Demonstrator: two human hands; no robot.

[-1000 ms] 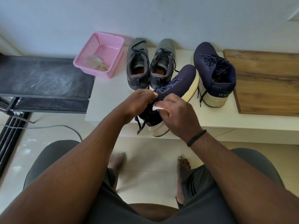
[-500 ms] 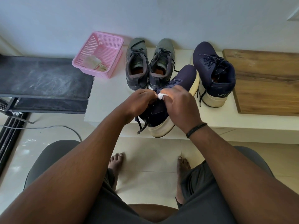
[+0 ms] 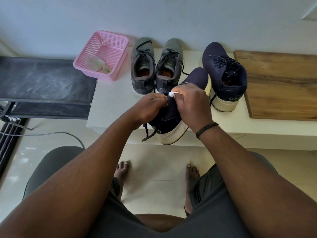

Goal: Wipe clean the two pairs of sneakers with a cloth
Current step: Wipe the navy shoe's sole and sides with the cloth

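Wiping step in hand: right hand [image 3: 190, 103] pinches a white cloth [image 3: 172, 93] against the collar of a navy sneaker [image 3: 173, 117], which left hand [image 3: 151, 105] grips, tilted over the near edge of the white ledge [image 3: 109, 100]. Next move likely calls for turning it to reach unwiped sides. Count: two navy, second one [image 3: 224, 74] far right; two grey sneakers [image 3: 154, 66] far centre; one cloth; one pink basket [image 3: 103, 54] far left.

A home, likely an entryway. Sneakers line a low white ledge [image 3: 109, 107] at twelve o'clock, above a tiled floor [image 3: 154, 186]. A pink plastic basket [image 3: 103, 54] sits at eleven.
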